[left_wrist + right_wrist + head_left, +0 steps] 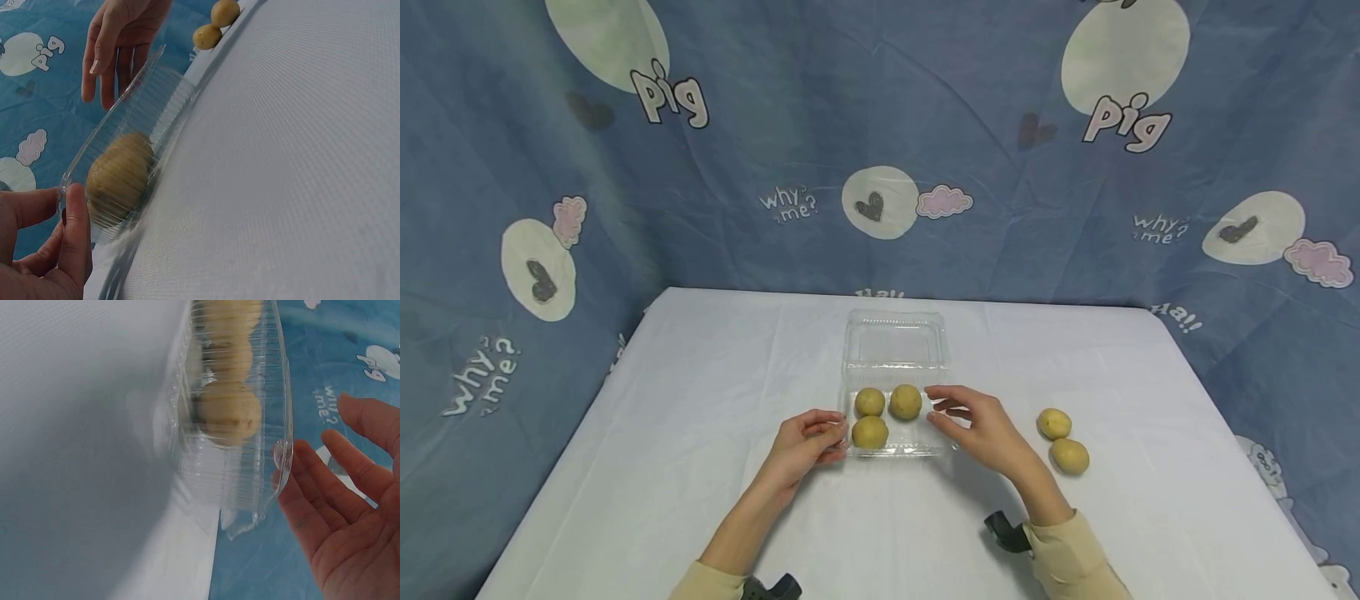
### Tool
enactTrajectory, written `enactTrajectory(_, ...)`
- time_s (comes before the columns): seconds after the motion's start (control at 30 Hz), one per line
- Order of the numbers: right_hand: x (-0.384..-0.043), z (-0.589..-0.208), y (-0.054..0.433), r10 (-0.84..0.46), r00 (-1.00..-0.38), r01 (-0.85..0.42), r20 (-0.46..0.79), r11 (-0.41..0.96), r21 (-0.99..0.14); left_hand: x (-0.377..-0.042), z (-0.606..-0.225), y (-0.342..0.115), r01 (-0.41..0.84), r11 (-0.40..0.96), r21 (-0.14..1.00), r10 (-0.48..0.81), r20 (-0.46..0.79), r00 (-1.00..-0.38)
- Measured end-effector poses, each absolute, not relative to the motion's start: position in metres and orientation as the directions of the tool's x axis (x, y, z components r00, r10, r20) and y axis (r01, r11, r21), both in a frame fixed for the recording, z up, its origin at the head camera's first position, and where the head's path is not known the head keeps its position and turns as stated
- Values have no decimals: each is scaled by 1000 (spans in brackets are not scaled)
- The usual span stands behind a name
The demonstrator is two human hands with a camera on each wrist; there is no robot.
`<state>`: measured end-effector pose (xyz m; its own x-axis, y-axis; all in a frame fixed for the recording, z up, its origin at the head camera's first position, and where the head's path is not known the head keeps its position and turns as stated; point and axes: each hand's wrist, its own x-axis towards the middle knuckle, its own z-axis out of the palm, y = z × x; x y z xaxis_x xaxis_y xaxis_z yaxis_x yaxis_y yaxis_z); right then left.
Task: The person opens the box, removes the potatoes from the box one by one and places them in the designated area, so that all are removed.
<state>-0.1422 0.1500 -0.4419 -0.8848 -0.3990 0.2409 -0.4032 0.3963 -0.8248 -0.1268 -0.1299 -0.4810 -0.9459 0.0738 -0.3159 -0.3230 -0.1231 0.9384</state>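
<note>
A clear plastic clamshell container (917, 440) lies on the table with its lid (897, 340) flipped back, away from me. Three yellow potatoes sit in its base: one at back left (869, 402), one at back right (906, 402) and one at front left (870, 433). My left hand (808, 450) pinches the container's left rim between thumb and fingers, as the left wrist view shows. At the right side, my right hand (981, 425) has its fingers loosely spread and holds nothing. Its fingertips are right at the rim (287, 434) in the right wrist view.
Two more potatoes lie on the white-covered table (715, 375), to the right of my right hand: one farther back (1054, 423) and one nearer (1070, 457). A blue printed curtain (737, 150) hangs behind the table and along its sides.
</note>
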Motion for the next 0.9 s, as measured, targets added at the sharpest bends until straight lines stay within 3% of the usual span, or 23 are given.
enactTrajectory(0.9,-157,-445,134,-471,-844,-500,256,522,-691,-127,-481,-130,-322,-120,939,67,-316,-946)
